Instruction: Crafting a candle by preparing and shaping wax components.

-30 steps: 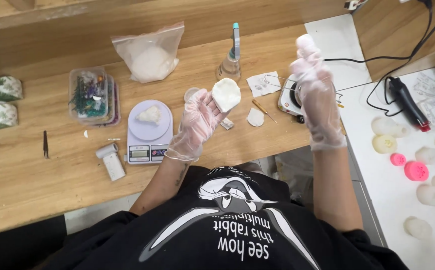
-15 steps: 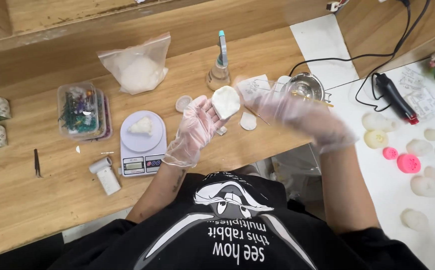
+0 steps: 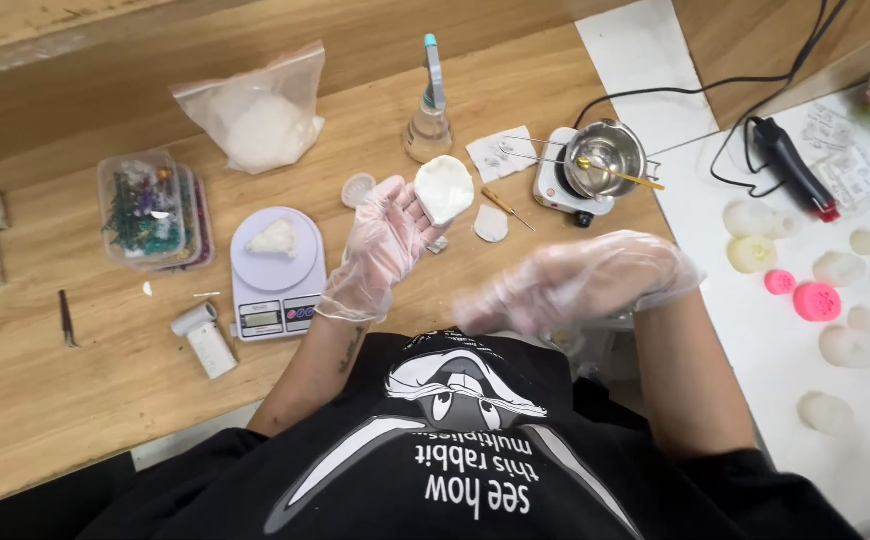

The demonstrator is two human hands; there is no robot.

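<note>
My left hand (image 3: 383,245), in a thin clear glove, is held palm up over the wooden table (image 3: 75,400). A round white mould piece (image 3: 444,189) rests on its fingertips. My right hand (image 3: 580,278), also gloved, is blurred with motion, low in front of my chest and to the right of the left hand. It holds nothing that I can see. A smaller white piece (image 3: 491,224) lies on the table just below the held one.
A digital scale (image 3: 275,265) bearing a white lump stands left of my left hand. Behind are a bag of white powder (image 3: 255,115), a clear box of decorations (image 3: 145,205), a glass flask (image 3: 429,125) and a small pot on a heater (image 3: 603,160). White and pink moulds (image 3: 815,300) lie at right.
My right hand has come down from near the pot at the far right to in front of my chest. The left hand still holds the white piece.
</note>
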